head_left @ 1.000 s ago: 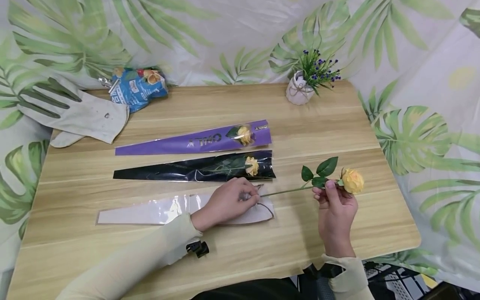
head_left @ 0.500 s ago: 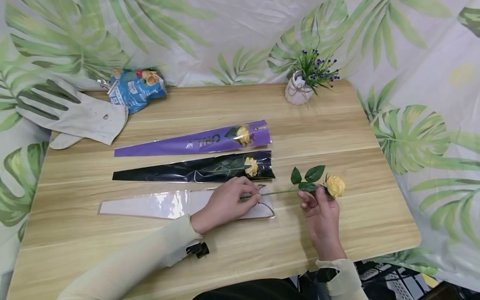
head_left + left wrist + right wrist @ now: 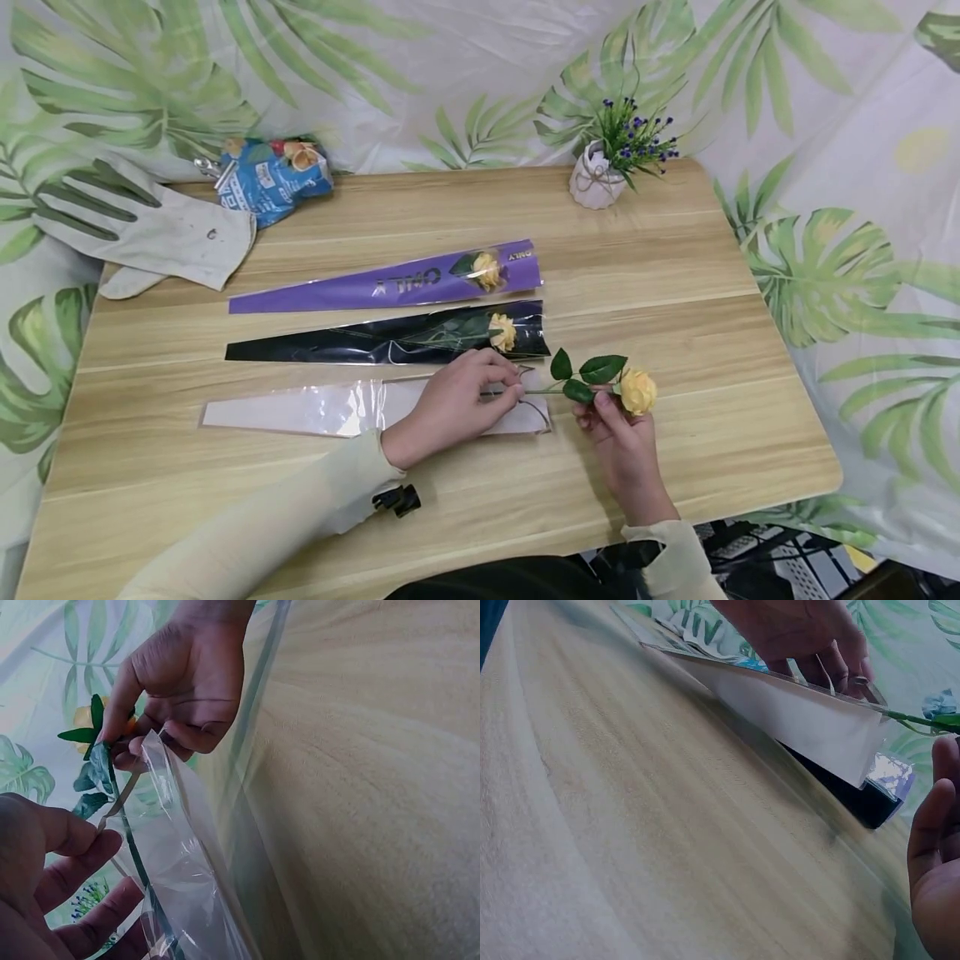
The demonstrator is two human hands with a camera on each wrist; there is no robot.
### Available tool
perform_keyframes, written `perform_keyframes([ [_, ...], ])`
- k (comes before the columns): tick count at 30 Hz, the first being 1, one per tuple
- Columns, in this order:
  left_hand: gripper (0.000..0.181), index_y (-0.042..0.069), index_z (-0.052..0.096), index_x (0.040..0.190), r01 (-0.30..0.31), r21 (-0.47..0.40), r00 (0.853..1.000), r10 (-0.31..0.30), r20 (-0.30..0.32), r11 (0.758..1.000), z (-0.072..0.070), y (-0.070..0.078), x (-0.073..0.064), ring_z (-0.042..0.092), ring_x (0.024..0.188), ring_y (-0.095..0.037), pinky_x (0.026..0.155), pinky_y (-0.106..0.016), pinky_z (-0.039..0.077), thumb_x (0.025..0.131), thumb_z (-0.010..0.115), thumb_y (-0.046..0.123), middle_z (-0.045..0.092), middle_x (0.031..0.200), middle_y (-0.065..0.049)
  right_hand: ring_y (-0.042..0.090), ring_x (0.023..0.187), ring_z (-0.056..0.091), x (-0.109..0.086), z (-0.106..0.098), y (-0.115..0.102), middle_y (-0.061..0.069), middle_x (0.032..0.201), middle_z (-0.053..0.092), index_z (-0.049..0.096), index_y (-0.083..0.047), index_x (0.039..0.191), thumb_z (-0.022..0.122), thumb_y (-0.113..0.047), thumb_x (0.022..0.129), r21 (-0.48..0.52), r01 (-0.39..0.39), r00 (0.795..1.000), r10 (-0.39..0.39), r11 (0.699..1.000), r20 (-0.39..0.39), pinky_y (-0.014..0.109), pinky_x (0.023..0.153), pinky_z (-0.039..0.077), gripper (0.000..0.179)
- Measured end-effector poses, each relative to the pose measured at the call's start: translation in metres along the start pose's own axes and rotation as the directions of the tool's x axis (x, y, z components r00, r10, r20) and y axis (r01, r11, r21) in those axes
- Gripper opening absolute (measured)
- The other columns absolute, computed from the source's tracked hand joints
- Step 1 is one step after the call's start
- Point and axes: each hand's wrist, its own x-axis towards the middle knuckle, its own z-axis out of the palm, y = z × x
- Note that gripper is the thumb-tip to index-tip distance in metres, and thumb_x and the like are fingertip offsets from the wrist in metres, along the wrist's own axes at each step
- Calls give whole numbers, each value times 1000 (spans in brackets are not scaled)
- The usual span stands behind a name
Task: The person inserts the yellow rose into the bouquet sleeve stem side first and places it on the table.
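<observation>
My right hand [image 3: 622, 454] pinches a yellow artificial rose [image 3: 638, 392] just below its bloom, with green leaves [image 3: 602, 368] to the left of the fingers. The stem runs left into the mouth of a clear-fronted white flower sleeve [image 3: 300, 410]. At that mouth, my left hand [image 3: 453, 408] pinches the sleeve's edge between thumb and forefinger. In the left wrist view, the green stem [image 3: 135, 851] lies inside the transparent film [image 3: 187, 862]. The right wrist view has the sleeve's white back [image 3: 802, 720] lifted at an angle off the table.
Behind the white sleeve lie a black sleeve [image 3: 337, 343] and a purple sleeve [image 3: 322, 292], each holding a yellow rose. White gloves [image 3: 180, 229] and a blue packet [image 3: 273, 185] sit back left. A small potted plant [image 3: 598, 179] stands at the wooden table's [image 3: 750, 400] back right.
My right hand has moved left with the rose, sliding its stem farther into the white sleeve. The left hand stays at the mouth, and the sleeve's near edge has shifted slightly.
</observation>
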Motion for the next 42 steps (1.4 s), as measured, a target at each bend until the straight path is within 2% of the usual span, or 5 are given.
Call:
perform_keyframes([
  [18,16,25,76,85,-20,-78,998,15,-60,997,-1,9,3,56,103,-8,87,-33,48,97,68,29,65,107,15,16,80,64,-5,9,18,9,98,69,68,-1,108,71,4,90,-212,136,991,-130,968,43,29,71,56,20],
  [25,14,25,77,88,-20,-52,999,17,-47,998,-4,13,4,55,101,-8,83,-32,48,97,68,31,65,107,14,15,96,63,-6,16,17,8,108,67,64,-1,119,74,4,88,-424,-27,998,0,905,-64,27,82,54,33],
  [29,15,26,77,88,-19,-45,999,17,-37,999,-6,13,3,55,102,-9,86,-33,47,98,67,31,64,108,14,18,89,54,-3,6,13,9,96,58,59,-5,124,60,-30,103,-353,7,985,54,936,164,27,80,47,33],
  [33,15,26,77,87,-24,-47,999,22,-42,999,-8,11,3,55,104,-9,88,-33,47,98,67,29,64,109,14,29,82,45,1,-3,7,15,95,50,54,-8,132,29,-51,107,-293,33,915,89,956,394,36,76,41,55],
  [42,13,23,77,87,-94,7,995,94,-35,996,-10,16,1,54,100,-11,83,-34,46,96,68,28,65,110,10,27,126,45,9,-2,7,17,154,36,23,2,158,20,-26,102,-400,-6,875,198,916,441,36,97,40,63],
])
